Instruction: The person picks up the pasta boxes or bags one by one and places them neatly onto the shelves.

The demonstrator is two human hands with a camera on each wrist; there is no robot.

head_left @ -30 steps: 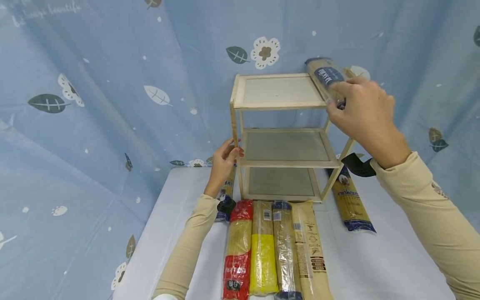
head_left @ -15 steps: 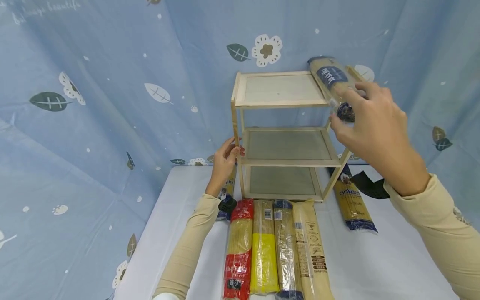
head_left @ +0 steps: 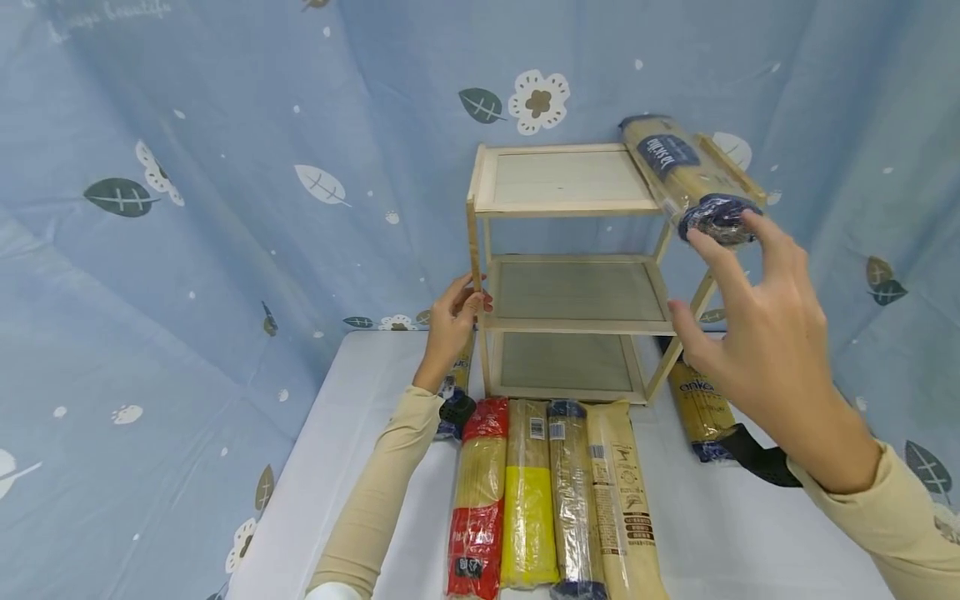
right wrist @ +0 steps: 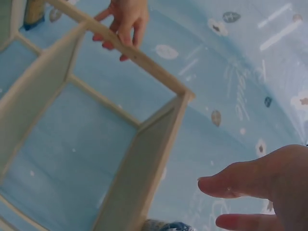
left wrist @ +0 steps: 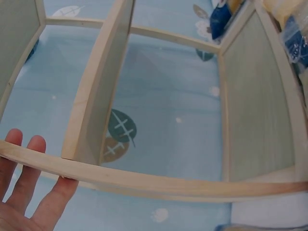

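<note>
A three-tier wooden rack (head_left: 573,325) stands at the back of the white table. My left hand (head_left: 450,325) holds its left front post, fingers around the wood in the left wrist view. On the right end of the top shelf lies a blue-and-clear spaghetti packet (head_left: 678,171), its near end jutting past the front edge. My right hand (head_left: 772,333) is just in front of that end, thumb and fingers spread. In the right wrist view its fingers (right wrist: 245,178) stand apart from the packet's tip (right wrist: 168,225) and nothing lies between them.
Red, yellow, clear-and-blue and beige noodle packets (head_left: 477,483) lie side by side before the rack. Another spaghetti packet (head_left: 701,404) lies right of the rack, and one (head_left: 455,383) left, partly behind my left arm. A patterned blue curtain (head_left: 225,208) hangs behind.
My right hand has let go of the spaghetti packet on the top shelf and drawn back toward the lower right, fingers spreading. The left hand keeps its hold on the rack's post.
</note>
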